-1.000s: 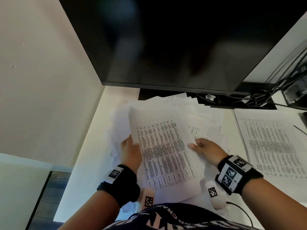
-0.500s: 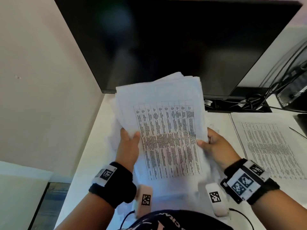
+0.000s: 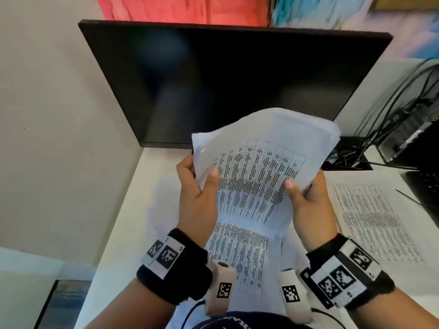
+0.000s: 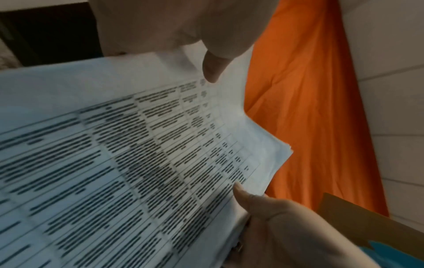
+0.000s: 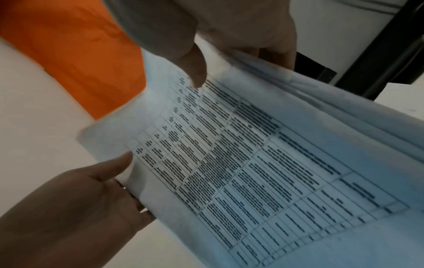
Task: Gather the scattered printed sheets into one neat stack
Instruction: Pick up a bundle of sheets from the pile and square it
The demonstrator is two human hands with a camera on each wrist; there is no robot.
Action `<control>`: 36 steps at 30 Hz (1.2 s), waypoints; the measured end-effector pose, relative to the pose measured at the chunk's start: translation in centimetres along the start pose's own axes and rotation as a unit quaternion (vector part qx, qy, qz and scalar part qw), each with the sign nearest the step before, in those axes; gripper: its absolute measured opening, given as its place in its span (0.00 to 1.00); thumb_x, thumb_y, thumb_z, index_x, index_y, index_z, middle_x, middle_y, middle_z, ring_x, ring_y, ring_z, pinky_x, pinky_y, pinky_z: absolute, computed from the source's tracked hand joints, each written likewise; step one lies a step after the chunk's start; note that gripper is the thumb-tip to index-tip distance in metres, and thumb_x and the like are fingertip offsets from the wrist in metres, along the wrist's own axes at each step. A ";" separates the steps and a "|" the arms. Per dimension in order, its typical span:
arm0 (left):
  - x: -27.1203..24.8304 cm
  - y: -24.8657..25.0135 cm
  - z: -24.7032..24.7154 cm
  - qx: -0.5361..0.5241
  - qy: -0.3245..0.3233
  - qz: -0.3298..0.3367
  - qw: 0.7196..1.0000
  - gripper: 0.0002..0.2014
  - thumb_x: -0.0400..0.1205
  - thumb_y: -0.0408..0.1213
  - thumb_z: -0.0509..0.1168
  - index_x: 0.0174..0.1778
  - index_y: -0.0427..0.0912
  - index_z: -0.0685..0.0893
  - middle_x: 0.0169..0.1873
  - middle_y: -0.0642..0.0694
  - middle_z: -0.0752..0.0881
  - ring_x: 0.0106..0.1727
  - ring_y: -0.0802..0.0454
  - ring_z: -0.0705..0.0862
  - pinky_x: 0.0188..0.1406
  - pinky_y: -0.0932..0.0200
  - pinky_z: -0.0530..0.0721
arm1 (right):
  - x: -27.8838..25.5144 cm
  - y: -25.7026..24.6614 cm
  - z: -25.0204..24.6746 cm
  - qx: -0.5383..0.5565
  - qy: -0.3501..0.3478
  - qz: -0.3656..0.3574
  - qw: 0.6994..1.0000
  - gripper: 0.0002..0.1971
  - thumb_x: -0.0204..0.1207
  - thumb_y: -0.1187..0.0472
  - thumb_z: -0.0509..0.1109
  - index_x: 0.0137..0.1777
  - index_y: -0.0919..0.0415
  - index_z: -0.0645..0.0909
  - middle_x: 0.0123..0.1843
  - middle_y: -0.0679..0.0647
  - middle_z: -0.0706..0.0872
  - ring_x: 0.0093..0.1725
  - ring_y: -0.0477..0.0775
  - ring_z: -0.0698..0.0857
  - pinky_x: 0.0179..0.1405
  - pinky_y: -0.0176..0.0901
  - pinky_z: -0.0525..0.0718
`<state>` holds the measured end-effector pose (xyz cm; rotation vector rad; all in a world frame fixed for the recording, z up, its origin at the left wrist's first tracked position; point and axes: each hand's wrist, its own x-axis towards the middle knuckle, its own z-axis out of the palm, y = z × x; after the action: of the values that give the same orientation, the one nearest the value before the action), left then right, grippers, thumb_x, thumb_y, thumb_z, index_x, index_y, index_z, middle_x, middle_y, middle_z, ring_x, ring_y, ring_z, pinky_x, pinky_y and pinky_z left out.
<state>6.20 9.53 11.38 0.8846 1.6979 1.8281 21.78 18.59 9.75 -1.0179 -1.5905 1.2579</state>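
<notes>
A bundle of printed sheets (image 3: pixel 259 174) with dense tables is held up above the white desk (image 3: pixel 140 200), in front of the monitor. My left hand (image 3: pixel 200 184) pinches its left edge, thumb on the front. My right hand (image 3: pixel 303 186) pinches the right edge the same way. The bundle bows and its top tilts right. In the left wrist view the bundle (image 4: pixel 137 163) fans slightly at its far corner. The right wrist view shows loose layers of the bundle (image 5: pixel 252 172) gaping along one side. One printed sheet (image 3: pixel 240 255) lies on the desk under my hands, another printed sheet (image 3: pixel 375 222) to the right.
A large dark monitor (image 3: pixel 225 86) stands close behind the bundle. Black cables (image 3: pixel 351 157) and a black box (image 3: pixel 408 138) crowd the back right. A dark flat device (image 3: pixel 425 188) lies at the right edge. A wall (image 3: pixel 59 115) borders the desk on the left.
Both hands have lifted the bundle off the desk and raised it in front of the monitor, tilting it to the right. One sheet that lay beneath it now shows on the desk.
</notes>
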 end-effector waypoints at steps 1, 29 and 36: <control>-0.1 -0.2 0.0 0.011 0.004 0.001 1.000 0.13 0.87 0.35 0.56 0.64 0.53 0.64 0.54 0.55 0.80 0.50 0.72 0.82 0.49 0.68 0.85 | 0.0 0.0 0.2 -0.003 0.002 -0.002 1.000 0.20 0.82 0.70 0.61 0.72 0.57 0.69 0.58 0.34 0.81 0.55 0.22 0.79 0.56 0.21 0.77; 2.5 -4.8 -1.1 0.073 -0.015 -0.139 0.988 0.20 0.83 0.42 0.65 0.71 0.49 0.76 0.61 0.55 0.86 0.64 0.57 0.83 0.68 0.51 0.78 | 1.4 2.8 -0.1 0.003 0.009 0.105 0.994 0.18 0.84 0.64 0.59 0.70 0.46 0.71 0.57 0.34 0.82 0.54 0.25 0.80 0.50 0.20 0.77; 0.7 -3.4 1.0 0.038 -0.057 -0.170 0.983 0.16 0.84 0.37 0.63 0.68 0.47 0.80 0.57 0.54 0.88 0.56 0.64 0.86 0.50 0.73 0.83 | 1.1 1.8 -4.8 -0.076 -0.070 0.129 0.986 0.18 0.81 0.63 0.64 0.69 0.46 0.74 0.61 0.39 0.84 0.61 0.39 0.81 0.62 0.40 0.77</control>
<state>6.24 11.05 8.06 0.6661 1.7325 1.4694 26.13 21.37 8.77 -1.2886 -1.7233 1.4245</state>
